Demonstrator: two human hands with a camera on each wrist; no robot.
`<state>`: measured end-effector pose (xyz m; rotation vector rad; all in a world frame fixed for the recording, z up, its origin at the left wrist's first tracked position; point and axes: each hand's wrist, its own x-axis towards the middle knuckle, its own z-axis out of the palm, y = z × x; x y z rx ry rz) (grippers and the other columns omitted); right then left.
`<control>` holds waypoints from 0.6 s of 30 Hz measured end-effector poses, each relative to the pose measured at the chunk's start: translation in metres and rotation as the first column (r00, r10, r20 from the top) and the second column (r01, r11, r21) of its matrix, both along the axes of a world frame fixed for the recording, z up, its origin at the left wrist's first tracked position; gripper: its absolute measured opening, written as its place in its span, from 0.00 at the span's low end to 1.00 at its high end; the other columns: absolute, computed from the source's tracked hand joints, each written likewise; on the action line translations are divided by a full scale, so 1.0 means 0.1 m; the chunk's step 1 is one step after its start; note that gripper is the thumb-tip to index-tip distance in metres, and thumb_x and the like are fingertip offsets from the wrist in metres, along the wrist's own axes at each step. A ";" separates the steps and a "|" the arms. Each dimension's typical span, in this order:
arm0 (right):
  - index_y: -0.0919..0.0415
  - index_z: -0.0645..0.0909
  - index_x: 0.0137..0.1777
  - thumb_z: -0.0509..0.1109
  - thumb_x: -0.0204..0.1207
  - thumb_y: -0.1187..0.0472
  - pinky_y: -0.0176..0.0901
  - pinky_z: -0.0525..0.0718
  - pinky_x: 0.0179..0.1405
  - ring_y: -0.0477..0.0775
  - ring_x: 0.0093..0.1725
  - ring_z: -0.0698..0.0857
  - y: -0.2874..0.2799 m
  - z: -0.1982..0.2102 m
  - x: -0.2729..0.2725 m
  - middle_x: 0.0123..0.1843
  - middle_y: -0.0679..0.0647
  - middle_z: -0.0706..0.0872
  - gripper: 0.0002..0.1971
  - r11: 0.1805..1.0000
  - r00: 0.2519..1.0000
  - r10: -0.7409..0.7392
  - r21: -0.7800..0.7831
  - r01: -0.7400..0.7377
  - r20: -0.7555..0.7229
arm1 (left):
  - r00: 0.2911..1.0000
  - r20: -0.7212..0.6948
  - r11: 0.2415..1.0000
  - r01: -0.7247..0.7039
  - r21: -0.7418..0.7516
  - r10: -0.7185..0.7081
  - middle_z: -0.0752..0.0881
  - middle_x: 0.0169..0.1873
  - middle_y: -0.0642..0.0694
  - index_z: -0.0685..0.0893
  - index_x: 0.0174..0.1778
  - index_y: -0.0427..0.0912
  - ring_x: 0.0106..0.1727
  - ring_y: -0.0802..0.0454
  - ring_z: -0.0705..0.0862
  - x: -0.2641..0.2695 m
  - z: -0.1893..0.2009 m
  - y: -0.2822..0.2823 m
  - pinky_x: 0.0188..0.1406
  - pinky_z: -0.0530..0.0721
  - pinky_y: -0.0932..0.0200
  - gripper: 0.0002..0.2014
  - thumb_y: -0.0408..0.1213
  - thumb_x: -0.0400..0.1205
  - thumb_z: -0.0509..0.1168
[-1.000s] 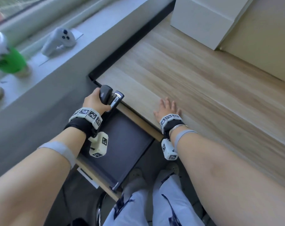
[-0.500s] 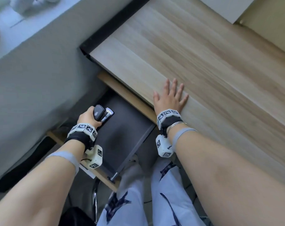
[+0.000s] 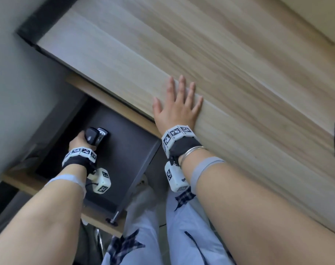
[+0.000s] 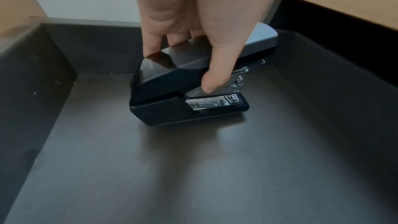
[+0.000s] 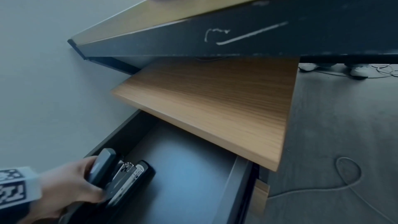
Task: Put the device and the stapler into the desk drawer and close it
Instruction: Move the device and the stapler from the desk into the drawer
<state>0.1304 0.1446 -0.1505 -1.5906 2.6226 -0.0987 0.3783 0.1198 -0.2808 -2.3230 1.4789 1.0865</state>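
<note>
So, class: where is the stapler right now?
The stapler is inside the open drawer, gripped by the left hand, below the desk's left end.

Even daylight, soft shadows. Head view motion-blurred left of left hand (image 3: 80, 142). Sheen on drawer floor (image 4: 193, 168) beneath it. Wrist views bowed at edges.

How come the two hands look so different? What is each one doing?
The left hand is down inside the open dark drawer; the right hand is up on the light wooden desk top.

The left hand's fingers curl round a black stapler with silver metal parts; the right hand's fingers lie straight and flat, holding nothing.

Both wear a wristband of black-and-white square markers.
</note>
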 end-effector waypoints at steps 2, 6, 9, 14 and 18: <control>0.47 0.58 0.83 0.42 0.74 0.37 0.70 0.52 0.80 0.63 0.85 0.58 -0.01 0.00 0.00 0.86 0.54 0.59 0.37 1.000 1.000 -0.004 -0.014 0.004 -0.007 | 1.000 -0.003 1.000 -0.007 0.017 0.007 0.85 0.57 0.29 0.77 0.63 0.36 0.60 0.31 0.84 0.02 -0.08 0.00 0.59 0.81 0.47 0.23 0.29 0.71 0.71; 0.48 0.61 0.83 0.44 0.74 0.38 0.71 0.55 0.79 0.65 0.84 0.60 -0.01 -0.01 0.00 0.86 0.54 0.62 0.36 1.000 1.000 -0.002 -0.023 0.002 -0.024 | 1.000 0.006 0.999 -0.004 0.039 0.004 0.85 0.60 0.29 0.74 0.69 0.40 0.62 0.30 0.84 0.02 -0.15 0.02 0.61 0.81 0.44 0.28 0.31 0.71 0.71; 0.48 0.63 0.82 0.46 0.74 0.38 0.71 0.58 0.78 0.65 0.84 0.63 -0.02 -0.02 0.00 0.85 0.55 0.65 0.35 1.000 1.000 -0.010 -0.028 0.010 -0.029 | 1.000 0.016 0.999 0.011 0.043 -0.011 0.84 0.60 0.28 0.74 0.67 0.37 0.63 0.30 0.83 0.00 -0.15 0.02 0.61 0.81 0.44 0.27 0.30 0.71 0.71; 0.47 0.61 0.82 0.45 0.75 0.38 0.71 0.56 0.79 0.65 0.84 0.61 -0.02 0.00 0.00 0.85 0.54 0.63 0.36 1.000 1.000 -0.006 0.009 0.006 -0.008 | 1.000 -0.005 0.991 0.025 0.131 -0.024 0.83 0.63 0.29 0.74 0.68 0.33 0.65 0.31 0.81 -0.02 -0.01 -0.07 0.64 0.78 0.46 0.30 0.29 0.70 0.75; 0.47 0.57 0.84 0.48 0.76 0.38 0.71 0.52 0.80 0.65 0.85 0.57 0.00 0.03 -0.01 0.87 0.53 0.58 0.35 0.999 0.999 -0.004 0.054 0.002 0.033 | 0.997 -0.050 0.995 0.056 0.087 -0.052 0.84 0.65 0.35 0.77 0.69 0.38 0.66 0.36 0.82 -0.05 0.31 -0.22 0.65 0.78 0.49 0.30 0.32 0.70 0.75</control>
